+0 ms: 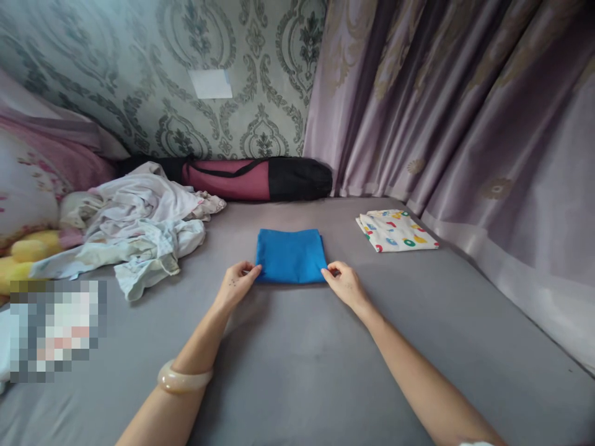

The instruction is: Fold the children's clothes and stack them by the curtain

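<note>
My left hand point(238, 285) pinches the near left corner of the blue cloth point(290, 255). My right hand point(344, 284) pinches the near right corner, so both hands are closed on it. The blue cloth is folded into a neat square and lies flat in the middle of the grey bed point(297, 371), right in front of me.

I have a pale bangle point(183, 379) on my left wrist. To the left is a messy pile of clothes point(139, 235), well apart from the blue cloth. To the right, near the purple curtain point(465, 124), lies a folded white cloth with colourful shapes point(396, 230). A long red and black bag point(251, 178) lies at the far end, against the wall. A yellow soft toy point(23, 254) peeks out at the far left.
</note>
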`<state>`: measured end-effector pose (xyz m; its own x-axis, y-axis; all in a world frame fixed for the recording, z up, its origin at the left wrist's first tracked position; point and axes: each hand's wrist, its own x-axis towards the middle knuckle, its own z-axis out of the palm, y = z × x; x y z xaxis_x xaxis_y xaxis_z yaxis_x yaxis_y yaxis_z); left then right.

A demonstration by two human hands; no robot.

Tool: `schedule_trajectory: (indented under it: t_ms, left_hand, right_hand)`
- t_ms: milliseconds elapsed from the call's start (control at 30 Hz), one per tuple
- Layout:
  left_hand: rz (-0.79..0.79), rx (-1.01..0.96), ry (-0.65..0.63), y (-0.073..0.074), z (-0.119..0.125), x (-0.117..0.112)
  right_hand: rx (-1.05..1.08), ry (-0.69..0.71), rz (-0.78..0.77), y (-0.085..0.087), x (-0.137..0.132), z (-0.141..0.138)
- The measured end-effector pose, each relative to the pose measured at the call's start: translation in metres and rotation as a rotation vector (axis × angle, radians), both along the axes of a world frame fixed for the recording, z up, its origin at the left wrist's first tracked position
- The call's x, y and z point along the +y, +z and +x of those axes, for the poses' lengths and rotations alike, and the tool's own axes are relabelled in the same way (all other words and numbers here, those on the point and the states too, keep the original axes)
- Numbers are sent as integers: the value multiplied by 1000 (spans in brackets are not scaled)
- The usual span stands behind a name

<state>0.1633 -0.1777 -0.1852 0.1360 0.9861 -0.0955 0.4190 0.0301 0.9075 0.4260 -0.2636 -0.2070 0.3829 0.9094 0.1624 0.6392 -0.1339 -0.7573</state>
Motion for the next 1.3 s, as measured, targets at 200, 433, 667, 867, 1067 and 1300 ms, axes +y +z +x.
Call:
schedule_trajectory:
  t_ms: [200, 433, 667, 867, 1067, 1300]
  left_hand:
    - [-139, -96, 13, -9, 0, 2]
    - [-59, 44, 6, -23, -5, 8]
    - [80, 247, -30, -17, -6, 4]
    - [125, 396, -90, -16, -6, 3]
    - [150, 608, -144, -10, -3, -4]
    - [560, 728, -153, -10, 12, -3]
  right_hand:
    - [107, -44, 51, -4, -1, -5]
    - [69, -12, 55, -11, -2, -6]
    - [-181, -4, -35, -2, -7, -13]
    - [-355, -3, -60, 0, -9, -19]
    - [-465, -18, -162, 2, -12, -20]
    - [-581, 107, -304, 29, 4, -15]
